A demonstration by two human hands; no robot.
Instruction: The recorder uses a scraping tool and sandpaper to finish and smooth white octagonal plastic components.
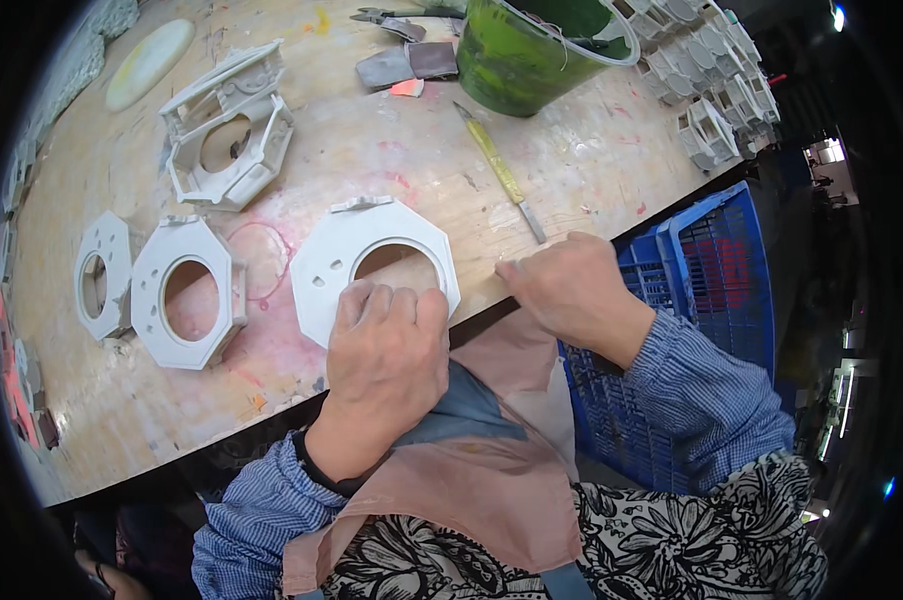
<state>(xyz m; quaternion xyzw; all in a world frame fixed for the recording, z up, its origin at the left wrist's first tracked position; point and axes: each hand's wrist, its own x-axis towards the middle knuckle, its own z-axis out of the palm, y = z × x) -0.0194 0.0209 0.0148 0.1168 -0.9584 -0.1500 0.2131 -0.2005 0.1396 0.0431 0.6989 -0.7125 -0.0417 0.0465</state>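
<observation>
A person's left hand [386, 345] was closed over the near rim of a white octagonal frame [321, 245], its bent fingers at the frame's round opening. The frame lay at the near edge of a paint-stained wooden worktable [591, 150]. The right hand [581, 295] was curled into a loose fist just beyond the table's edge; whether it held anything could not be told. Near it lay a yellow-handled craft knife [493, 158], with a green-stained bucket [511, 75] farther back. Two similar octagonal pieces [186, 240] stood to the left, and a blue plastic crate [686, 265] was at the right.
</observation>
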